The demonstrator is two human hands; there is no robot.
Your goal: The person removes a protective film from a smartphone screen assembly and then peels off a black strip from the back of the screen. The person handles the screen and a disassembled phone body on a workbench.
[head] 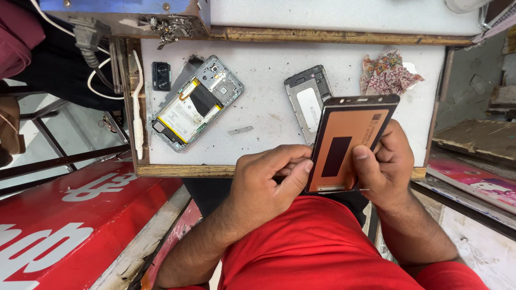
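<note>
A phone display panel (344,145), copper-coloured on its back with a dark rectangle, is held upright over the near edge of the small white worktop (269,113). My right hand (387,166) grips its right side, thumb on the copper back. My left hand (269,180) pinches its lower left edge. An opened phone body (196,102) with its battery and circuit board showing lies at the left of the worktop. A grey inner frame (306,99) lies just behind the panel, partly hidden by it.
A crumpled patterned cloth (388,72) sits at the back right. A small black part (160,75) and a white cable (138,107) lie at the left edge; a thin metal strip (240,130) is mid-table. A red board (70,215) lies low on the left.
</note>
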